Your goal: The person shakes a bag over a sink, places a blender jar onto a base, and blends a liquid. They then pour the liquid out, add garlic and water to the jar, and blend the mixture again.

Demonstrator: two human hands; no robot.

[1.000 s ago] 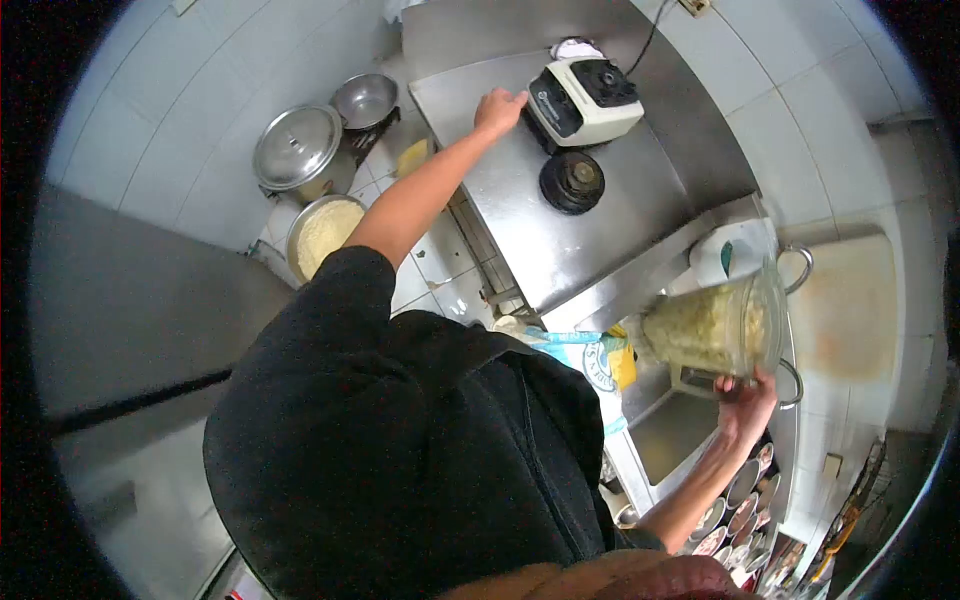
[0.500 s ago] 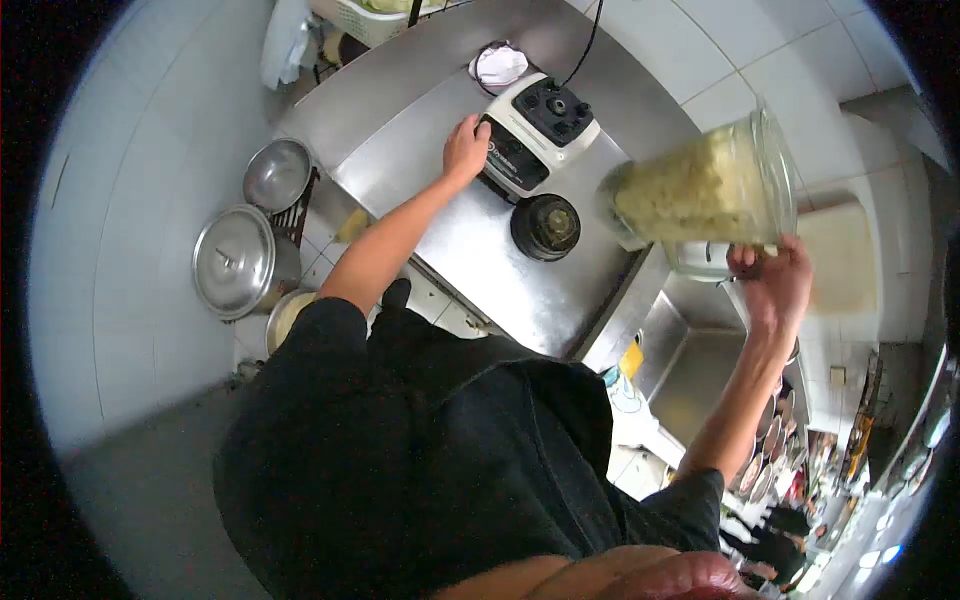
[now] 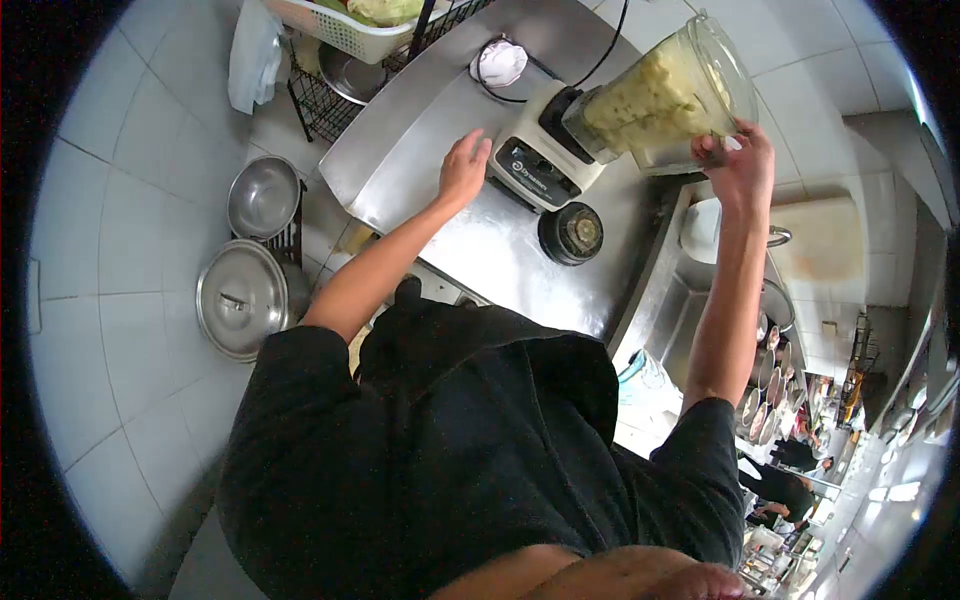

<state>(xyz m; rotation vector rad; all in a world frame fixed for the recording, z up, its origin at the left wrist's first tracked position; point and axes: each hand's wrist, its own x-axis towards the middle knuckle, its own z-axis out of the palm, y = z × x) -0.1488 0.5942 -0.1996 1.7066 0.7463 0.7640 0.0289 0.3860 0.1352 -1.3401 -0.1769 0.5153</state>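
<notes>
A clear blender jar (image 3: pixel 655 95) filled with pale yellow-green chunks stands at the top of the cream blender base (image 3: pixel 550 180). My right hand (image 3: pixel 742 165) is closed around its handle. Whether the jar is fully seated cannot be made out. My left hand (image 3: pixel 465 172) hovers just beside the base's front panel, fingers stretched out and holding nothing. A round black lid (image 3: pixel 572 234) lies on the steel counter (image 3: pixel 500 265) close to the base.
A crumpled white cloth or bag (image 3: pixel 500 63) and the power cord lie behind the base. Left are a steel bowl (image 3: pixel 264 198), a lidded pot (image 3: pixel 240 298) and a basket of greens (image 3: pixel 365 38). A sink (image 3: pixel 685 300) adjoins the counter at right. People (image 3: pixel 785 480) stand far off.
My right hand has brought the jar leftward onto the blender base. My left hand has come off the base's edge and now sits slightly apart from it. The view has shifted a little.
</notes>
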